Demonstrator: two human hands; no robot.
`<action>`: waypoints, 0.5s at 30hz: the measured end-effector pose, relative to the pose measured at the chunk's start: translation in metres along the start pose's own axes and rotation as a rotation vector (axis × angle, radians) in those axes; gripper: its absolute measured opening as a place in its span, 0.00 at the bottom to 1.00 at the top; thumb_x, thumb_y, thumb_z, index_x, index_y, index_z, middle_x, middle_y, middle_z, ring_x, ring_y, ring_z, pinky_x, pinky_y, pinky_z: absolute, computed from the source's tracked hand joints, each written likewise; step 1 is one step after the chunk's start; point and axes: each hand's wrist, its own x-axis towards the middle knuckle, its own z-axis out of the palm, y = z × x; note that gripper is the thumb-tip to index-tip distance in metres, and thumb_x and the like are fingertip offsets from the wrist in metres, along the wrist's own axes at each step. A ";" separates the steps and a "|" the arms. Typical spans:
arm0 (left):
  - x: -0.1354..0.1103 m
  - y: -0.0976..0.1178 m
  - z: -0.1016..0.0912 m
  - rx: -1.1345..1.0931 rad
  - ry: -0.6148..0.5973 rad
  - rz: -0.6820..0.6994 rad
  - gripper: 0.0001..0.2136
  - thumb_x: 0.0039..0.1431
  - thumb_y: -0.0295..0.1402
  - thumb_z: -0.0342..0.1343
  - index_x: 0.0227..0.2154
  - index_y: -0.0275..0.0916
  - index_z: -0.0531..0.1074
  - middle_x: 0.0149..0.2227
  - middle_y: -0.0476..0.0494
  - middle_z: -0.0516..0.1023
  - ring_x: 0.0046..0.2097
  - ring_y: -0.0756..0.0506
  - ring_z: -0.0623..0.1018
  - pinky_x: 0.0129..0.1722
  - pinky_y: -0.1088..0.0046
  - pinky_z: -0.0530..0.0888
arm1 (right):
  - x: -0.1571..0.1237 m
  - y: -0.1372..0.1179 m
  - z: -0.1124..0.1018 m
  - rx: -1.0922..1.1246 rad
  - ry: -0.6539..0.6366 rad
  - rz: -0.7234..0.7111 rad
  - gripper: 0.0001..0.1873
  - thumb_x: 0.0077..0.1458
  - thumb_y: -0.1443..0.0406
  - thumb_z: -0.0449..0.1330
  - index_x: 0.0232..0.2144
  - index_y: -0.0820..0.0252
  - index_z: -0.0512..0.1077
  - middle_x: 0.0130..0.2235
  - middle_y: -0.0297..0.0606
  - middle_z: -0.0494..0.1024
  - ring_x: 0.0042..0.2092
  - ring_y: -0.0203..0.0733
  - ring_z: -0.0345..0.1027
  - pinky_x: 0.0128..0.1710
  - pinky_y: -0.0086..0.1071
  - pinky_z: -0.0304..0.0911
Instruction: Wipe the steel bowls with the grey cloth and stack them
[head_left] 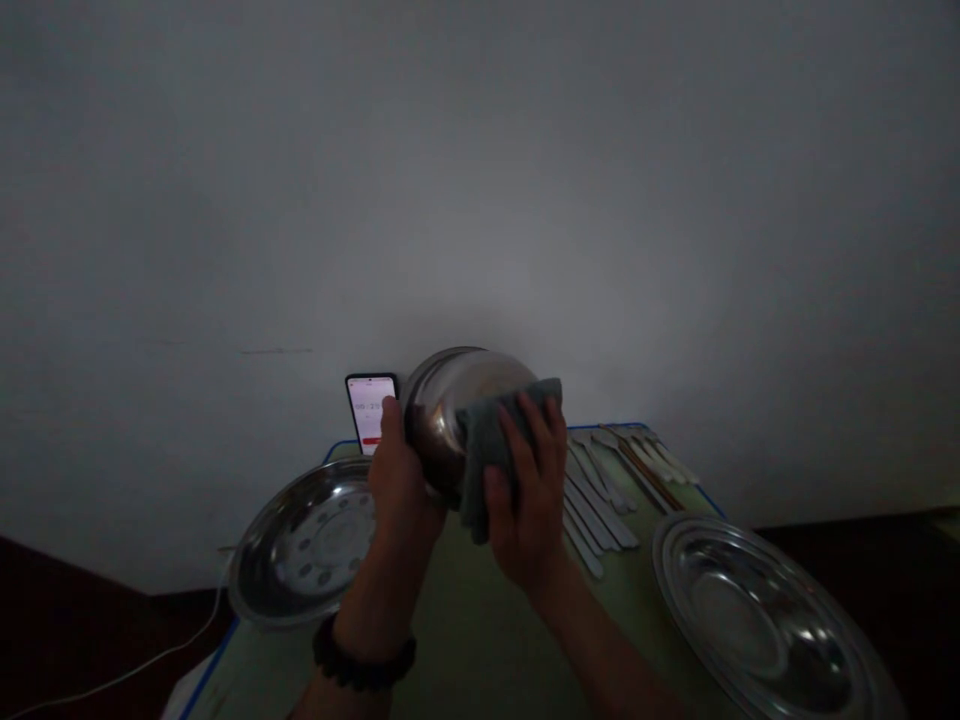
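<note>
A shiny metal bowl (442, 410) is held up over the table, tipped so that its rounded outside faces me. My left hand (401, 480) grips its rim on the left, thumb pointing up. Against the bowl's right side, my right hand (529, 490) presses a folded grey-green cloth (484, 450), fingers spread over it and bent. The bowl's inside is hidden from me. A dark beaded bracelet (364, 655) circles my left wrist.
At left stands a wide metal basin (307, 550); another metal basin (750, 610) sits at the right edge. Several metal utensils (600, 500) lie behind my right hand on the green table (480, 640). A lit phone (366, 410) leans against the wall (480, 180). A white cable (161, 655) hangs at left.
</note>
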 end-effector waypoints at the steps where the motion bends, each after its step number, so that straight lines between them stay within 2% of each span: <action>1: 0.000 0.000 -0.002 0.111 -0.015 0.037 0.19 0.55 0.51 0.54 0.29 0.38 0.76 0.28 0.45 0.79 0.33 0.44 0.78 0.29 0.72 0.72 | 0.000 -0.003 0.000 -0.059 -0.028 -0.049 0.29 0.61 0.61 0.50 0.64 0.51 0.52 0.66 0.40 0.56 0.68 0.52 0.41 0.65 0.57 0.40; 4: -0.004 0.001 -0.007 0.429 -0.125 0.169 0.24 0.55 0.56 0.50 0.19 0.40 0.74 0.19 0.47 0.73 0.26 0.45 0.74 0.25 0.71 0.67 | 0.006 -0.002 -0.007 -0.120 -0.083 -0.086 0.32 0.60 0.60 0.52 0.65 0.53 0.51 0.65 0.42 0.58 0.67 0.51 0.45 0.64 0.55 0.44; 6: -0.008 0.002 -0.007 0.482 -0.245 0.164 0.25 0.56 0.55 0.48 0.17 0.41 0.73 0.18 0.47 0.73 0.25 0.45 0.73 0.24 0.71 0.67 | 0.015 0.008 -0.016 -0.066 -0.092 -0.019 0.29 0.62 0.59 0.50 0.64 0.53 0.53 0.66 0.42 0.56 0.68 0.49 0.45 0.64 0.53 0.46; 8: -0.014 0.004 -0.005 0.464 -0.319 0.104 0.25 0.55 0.56 0.49 0.17 0.40 0.73 0.19 0.46 0.75 0.25 0.46 0.74 0.23 0.72 0.67 | 0.024 0.021 -0.025 0.022 -0.094 0.118 0.26 0.64 0.59 0.47 0.63 0.53 0.56 0.66 0.41 0.56 0.67 0.47 0.46 0.65 0.53 0.46; 11: -0.019 0.005 -0.002 0.425 -0.295 0.065 0.24 0.52 0.56 0.52 0.17 0.40 0.72 0.20 0.46 0.75 0.24 0.46 0.73 0.22 0.72 0.67 | 0.029 0.034 -0.032 0.116 -0.094 0.307 0.25 0.65 0.58 0.44 0.62 0.53 0.57 0.65 0.41 0.60 0.66 0.45 0.50 0.64 0.53 0.48; 13: -0.019 0.006 -0.003 0.417 -0.291 0.072 0.24 0.53 0.56 0.51 0.17 0.40 0.71 0.19 0.46 0.74 0.24 0.46 0.73 0.22 0.72 0.67 | 0.026 0.028 -0.030 0.084 -0.090 0.299 0.27 0.65 0.58 0.43 0.64 0.55 0.53 0.66 0.43 0.56 0.67 0.46 0.47 0.65 0.53 0.47; 15: -0.015 0.008 -0.005 0.456 -0.300 0.106 0.24 0.56 0.54 0.48 0.16 0.41 0.71 0.19 0.44 0.74 0.24 0.44 0.73 0.23 0.70 0.67 | 0.020 0.012 -0.025 -0.012 -0.110 0.199 0.30 0.64 0.58 0.45 0.65 0.60 0.50 0.68 0.47 0.49 0.69 0.49 0.41 0.65 0.54 0.43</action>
